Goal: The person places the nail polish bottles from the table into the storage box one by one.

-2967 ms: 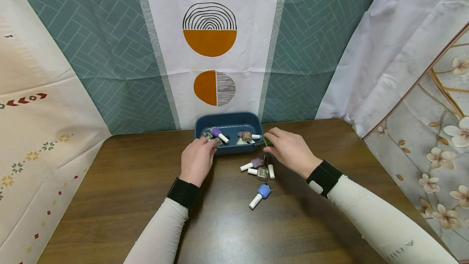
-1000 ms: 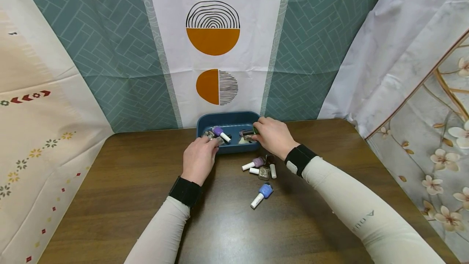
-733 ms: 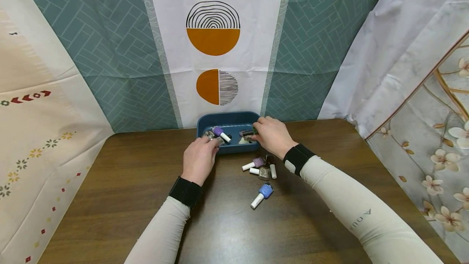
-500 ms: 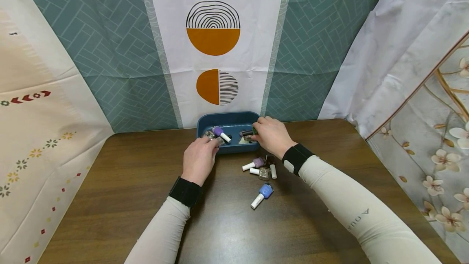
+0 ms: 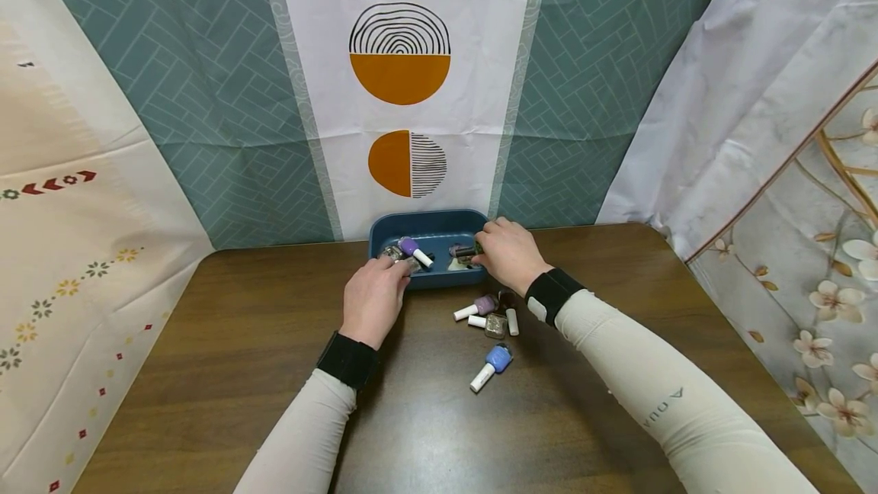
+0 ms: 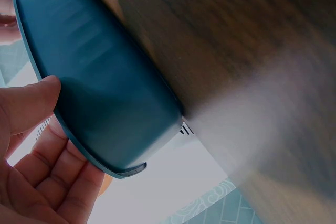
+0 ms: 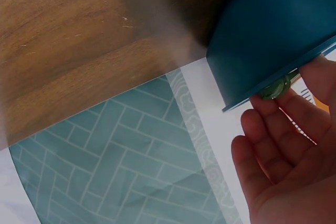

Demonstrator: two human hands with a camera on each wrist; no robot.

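A blue plastic tray (image 5: pixel 428 215) stands at the back of the table with several nail polish bottles lying in it. My left hand (image 5: pixel 373 297) is at its front left; in the left wrist view the thumb (image 6: pixel 37 100) lies over the rim on the outer wall, and the fingers are beyond it. My right hand (image 5: pixel 513 254) pinches a green nail polish bottle (image 7: pixel 276 88) with a dark cap, low over the tray's right end. A purple bottle (image 5: pixel 408 245) with a white cap lies inside on the left.
On the table before the tray lie a mauve bottle (image 5: pixel 485 304), a glittery bottle (image 5: pixel 495 325), a dark bottle with a white cap (image 5: pixel 512 322) and, nearer, a blue bottle (image 5: pixel 499 358). A patterned curtain (image 5: pixel 425 113) hangs right behind the tray.
Since three seconds ago, my right hand has carried the green bottle left, from the tray's right edge to over its inside. Over the last second both hands stay nearly still.
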